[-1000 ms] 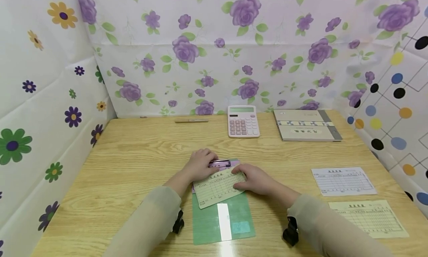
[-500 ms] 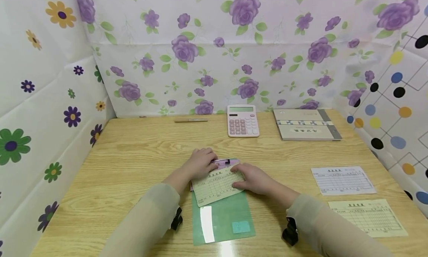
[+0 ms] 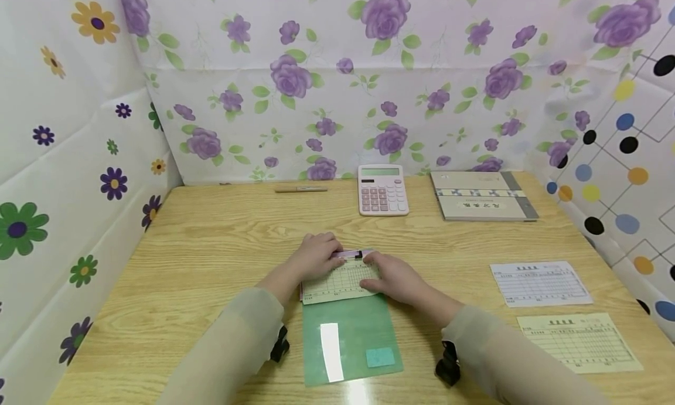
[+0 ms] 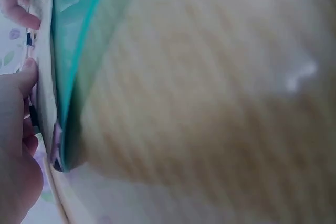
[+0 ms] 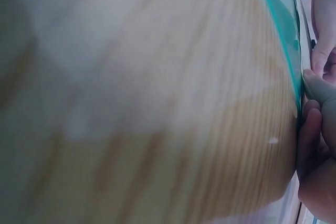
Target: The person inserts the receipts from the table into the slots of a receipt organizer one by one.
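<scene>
A green translucent clipboard [image 3: 350, 320] lies on the table, its metal clip [image 3: 346, 254] on a purplish strip at the far end. My left hand [image 3: 315, 257] grips that end from the left, thumb on the clip and fingers bent over the far edge. From the right, my right hand [image 3: 399, 279] pinches a pale yellow printed form [image 3: 332, 285] by its right side, thumb on top. The form lies over the upper part of the board, its top edge up at the clip. In the left wrist view the form [image 4: 46, 61] lies along the green board [image 4: 71, 40].
A white form [image 3: 540, 283] and another yellow form [image 3: 585, 343] lie on the right, partly under the right sleeve. At the back are a pen [image 3: 301, 189], a pink calculator [image 3: 383, 190] and a grey account book [image 3: 482, 196]. Patterned sheets wall the table [image 3: 211, 247].
The yellow form has turned from tilted to nearly square with the board and moved up toward the clip. My right hand shifted slightly up and left with it; the left hand stays at the clip.
</scene>
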